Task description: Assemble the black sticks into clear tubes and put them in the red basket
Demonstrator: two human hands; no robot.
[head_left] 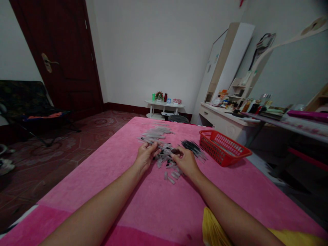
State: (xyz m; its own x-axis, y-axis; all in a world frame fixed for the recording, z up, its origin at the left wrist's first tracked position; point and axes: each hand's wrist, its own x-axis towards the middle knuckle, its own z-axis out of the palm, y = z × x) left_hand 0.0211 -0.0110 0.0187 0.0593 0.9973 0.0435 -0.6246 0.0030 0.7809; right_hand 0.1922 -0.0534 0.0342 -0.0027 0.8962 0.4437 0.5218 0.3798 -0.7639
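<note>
Both my arms reach out over a pink cloth-covered table (107, 177). My left hand (146, 154) is closed around a clear pen barrel (143, 140) that sticks out to the left. My right hand (185, 160) is pinched on a small dark part beside it, too small to name. Between and below the hands lies a scatter of small clear caps (169, 171). Beyond them a pile of clear barrels (157, 132) lies on the cloth, and a bundle of black refills (193, 147) lies to the right.
A red plastic basket (222, 148) stands at the table's right edge. A white dresser with bottles (230, 116) is beyond it. A small white side table (164, 106) stands by the far wall, a dark door (64, 51) and a folding chair (28, 106) at left.
</note>
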